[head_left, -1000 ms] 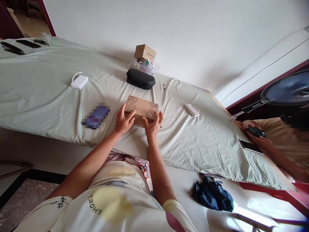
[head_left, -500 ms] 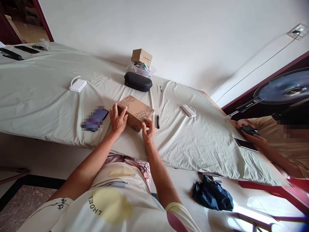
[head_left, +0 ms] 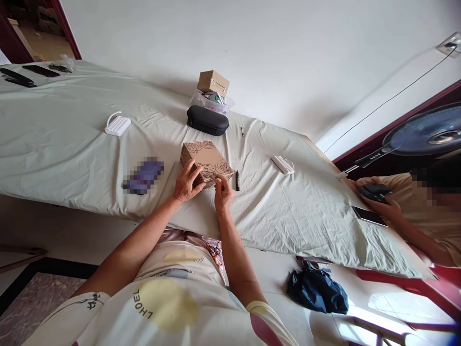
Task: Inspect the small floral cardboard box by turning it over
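Observation:
A brown cardboard box [head_left: 212,160] printed with black rose-like line drawings lies closed on the cloth-covered table in front of me. My left hand [head_left: 188,182] grips its near left corner, fingers on the upper edge and thumb along the near side. At the near right edge, my right hand [head_left: 224,193] has thumb and forefinger pinched against the box; whether a flap or seal is between them is hidden. Just right of the box is a black marker pen [head_left: 237,180]. A phone [head_left: 144,177], partly blurred out, lies to the left.
Behind the box stand a black zip case [head_left: 207,121], a plastic tub [head_left: 225,104] and a small carton [head_left: 213,82]. White corded blocks [head_left: 118,126] lie on both sides. At right, another person's hands [head_left: 376,194] hold a dark object near a phone [head_left: 369,216] and a fan [head_left: 428,134].
The box has turned so its near side faces me more squarely. My left hand has shifted right and slightly down along it; my right hand has moved slightly right, staying at the near right edge.

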`<act>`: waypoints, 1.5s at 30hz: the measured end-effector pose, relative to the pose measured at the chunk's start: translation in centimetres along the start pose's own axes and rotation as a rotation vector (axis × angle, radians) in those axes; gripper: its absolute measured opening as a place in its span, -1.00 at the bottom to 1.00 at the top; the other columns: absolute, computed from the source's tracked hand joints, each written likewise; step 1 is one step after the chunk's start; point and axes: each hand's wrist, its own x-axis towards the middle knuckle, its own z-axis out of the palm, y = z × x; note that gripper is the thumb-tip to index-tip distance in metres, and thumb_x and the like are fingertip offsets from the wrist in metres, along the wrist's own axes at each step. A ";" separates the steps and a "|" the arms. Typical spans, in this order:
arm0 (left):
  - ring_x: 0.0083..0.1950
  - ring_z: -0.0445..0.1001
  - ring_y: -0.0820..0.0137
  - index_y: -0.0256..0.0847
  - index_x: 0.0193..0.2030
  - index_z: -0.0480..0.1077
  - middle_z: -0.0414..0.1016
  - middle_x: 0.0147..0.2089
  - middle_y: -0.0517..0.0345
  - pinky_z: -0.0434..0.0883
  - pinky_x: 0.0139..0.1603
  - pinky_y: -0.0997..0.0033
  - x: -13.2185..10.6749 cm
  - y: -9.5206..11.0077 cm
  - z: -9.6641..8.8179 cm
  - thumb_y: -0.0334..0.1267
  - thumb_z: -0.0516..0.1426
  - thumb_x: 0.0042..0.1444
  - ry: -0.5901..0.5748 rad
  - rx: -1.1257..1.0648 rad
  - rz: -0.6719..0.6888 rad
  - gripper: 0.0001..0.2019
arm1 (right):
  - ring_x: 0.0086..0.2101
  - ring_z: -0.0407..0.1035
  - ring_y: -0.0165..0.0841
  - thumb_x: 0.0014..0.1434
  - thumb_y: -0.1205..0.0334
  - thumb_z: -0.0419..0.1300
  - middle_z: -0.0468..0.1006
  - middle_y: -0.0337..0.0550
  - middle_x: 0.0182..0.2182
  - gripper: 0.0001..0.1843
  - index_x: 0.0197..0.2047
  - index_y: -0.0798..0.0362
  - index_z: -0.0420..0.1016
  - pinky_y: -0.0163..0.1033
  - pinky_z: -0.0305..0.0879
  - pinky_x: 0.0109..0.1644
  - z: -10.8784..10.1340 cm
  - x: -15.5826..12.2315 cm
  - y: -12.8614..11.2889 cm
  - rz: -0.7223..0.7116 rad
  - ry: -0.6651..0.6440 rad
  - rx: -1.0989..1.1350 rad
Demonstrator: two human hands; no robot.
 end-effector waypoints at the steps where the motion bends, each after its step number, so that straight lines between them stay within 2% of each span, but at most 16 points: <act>1: 0.64 0.17 -0.03 -0.20 0.43 0.35 0.18 0.60 -0.30 0.23 0.60 -0.08 0.0 0.0 0.0 0.16 0.07 0.42 0.004 -0.005 -0.007 -0.38 | -0.37 0.44 -0.32 0.40 -0.20 0.10 0.60 -0.20 -0.35 -0.51 0.02 -0.01 0.64 -0.17 0.45 -0.12 -0.2 0.2 0.1 0.040 0.031 0.010; 5: 0.60 0.25 0.03 -0.19 0.43 0.35 0.22 0.58 -0.24 0.29 0.57 -0.02 -0.1 -0.2 0.0 0.04 0.02 0.45 0.017 -0.030 -0.063 -0.46 | -0.44 0.33 -0.35 0.35 -0.22 0.12 0.44 -0.33 -0.50 -0.46 0.11 0.03 0.54 -0.21 0.33 -0.19 -0.4 1.0 0.6 0.173 0.153 0.065; 7: 0.58 0.28 0.03 -0.20 0.43 0.35 0.24 0.57 -0.25 0.30 0.57 0.00 -0.1 -0.3 0.1 0.02 0.01 0.45 0.032 -0.048 -0.078 -0.46 | -0.45 0.30 -0.37 0.32 -0.24 0.14 0.41 -0.37 -0.51 -0.41 0.17 0.06 0.48 -0.22 0.29 -0.20 -0.4 1.2 1.0 0.214 0.194 0.096; 12: 0.57 0.30 0.04 -0.21 0.41 0.36 0.27 0.55 -0.24 0.29 0.57 0.02 -0.2 -0.4 0.2 0.01 0.02 0.44 0.046 -0.052 -0.088 -0.47 | -0.42 0.33 -0.34 0.28 -0.32 0.14 0.45 -0.30 -0.47 -0.37 0.07 0.09 0.49 -0.20 0.25 -0.21 -0.4 1.4 1.9 0.286 0.164 0.021; 16: 0.53 0.35 0.03 -0.19 0.41 0.37 0.31 0.52 -0.23 0.33 0.55 0.01 -0.1 -0.2 0.1 0.00 0.05 0.42 0.043 -0.031 -0.119 -0.47 | -0.39 0.35 -0.31 0.29 -0.34 0.11 0.50 -0.22 -0.40 -0.35 0.04 0.09 0.52 -0.19 0.26 -0.21 -0.6 1.3 2.6 0.289 0.114 -0.017; 22: 0.54 0.33 0.02 -0.17 0.41 0.36 0.32 0.49 -0.24 0.37 0.51 0.02 0.1 -0.1 -0.1 0.08 0.14 0.38 0.026 -0.049 -0.133 -0.43 | -0.26 0.39 -0.23 0.30 -0.33 0.09 0.53 -0.12 -0.32 -0.38 -0.01 0.08 0.55 -0.11 0.33 -0.08 -0.3 1.2 3.7 0.273 0.092 -0.066; 26: 0.52 0.35 0.06 -0.16 0.40 0.35 0.36 0.47 -0.23 0.34 0.54 0.00 0.1 -0.4 -0.1 0.12 0.10 0.41 0.061 -0.080 -0.142 -0.44 | -0.22 0.39 -0.22 0.30 -0.32 0.12 0.53 -0.10 -0.28 -0.40 0.00 0.05 0.56 -0.10 0.35 -0.03 -0.3 1.1 3.7 0.265 0.104 -0.055; 30: 0.49 0.39 0.07 -0.17 0.41 0.32 0.42 0.43 -0.23 0.34 0.54 -0.03 0.1 -0.9 0.1 0.19 0.04 0.44 0.120 -0.126 -0.182 -0.40 | -0.08 0.43 -0.17 0.29 -0.28 0.17 0.56 -0.01 -0.12 -0.46 -0.02 0.01 0.60 -0.04 0.37 0.08 -0.6 1.2 3.2 0.236 0.130 -0.090; 32: 0.48 0.42 0.08 -0.18 0.43 0.30 0.45 0.42 -0.24 0.40 0.50 0.00 0.1 -1.2 0.2 0.21 0.02 0.45 0.121 -0.177 -0.203 -0.38 | -0.07 0.46 -0.18 0.29 -0.27 0.17 0.58 0.00 -0.09 -0.47 -0.01 0.01 0.59 -0.05 0.40 0.07 -0.7 1.2 3.0 0.248 0.116 -0.050; 35: 0.40 0.51 0.10 -0.19 0.46 0.27 0.49 0.39 -0.24 0.50 0.39 0.07 0.0 -1.4 0.3 0.21 0.03 0.45 0.105 -0.260 -0.257 -0.36 | -0.23 0.51 -0.24 0.31 -0.29 0.12 0.61 -0.07 -0.20 -0.42 0.08 0.03 0.52 -0.14 0.43 -0.13 -0.5 1.2 2.6 0.322 0.063 0.125; 37: 0.29 0.60 0.13 -0.20 0.46 0.26 0.55 0.33 -0.22 0.56 0.29 0.11 -0.1 -1.5 0.4 0.19 0.05 0.45 0.096 -0.280 -0.313 -0.37 | -0.28 0.52 -0.27 0.33 -0.30 0.10 0.60 -0.12 -0.28 -0.40 0.12 0.03 0.46 -0.19 0.43 -0.21 -0.3 1.2 2.4 0.318 0.058 0.234; 41: 0.02 0.72 0.16 -0.20 0.45 0.30 0.68 0.16 -0.16 0.64 0.07 0.19 -0.4 -1.8 0.7 0.19 0.07 0.44 0.032 -0.229 -0.391 -0.37 | -0.23 0.56 -0.28 0.32 -0.24 0.17 0.57 -0.20 -0.31 -0.48 0.11 -0.01 0.43 -0.21 0.46 -0.20 -0.5 1.3 2.0 0.228 0.123 0.323; 45: -0.11 0.75 0.15 -0.20 0.45 0.31 0.73 0.04 -0.11 0.66 -0.01 0.19 -0.6 -2.1 1.2 0.23 0.05 0.44 -0.028 -0.220 -0.406 -0.34 | -0.23 0.57 -0.32 0.28 -0.21 0.22 0.58 -0.21 -0.25 -0.47 0.14 -0.04 0.37 -0.24 0.46 -0.22 -0.5 1.5 1.9 0.252 0.157 0.382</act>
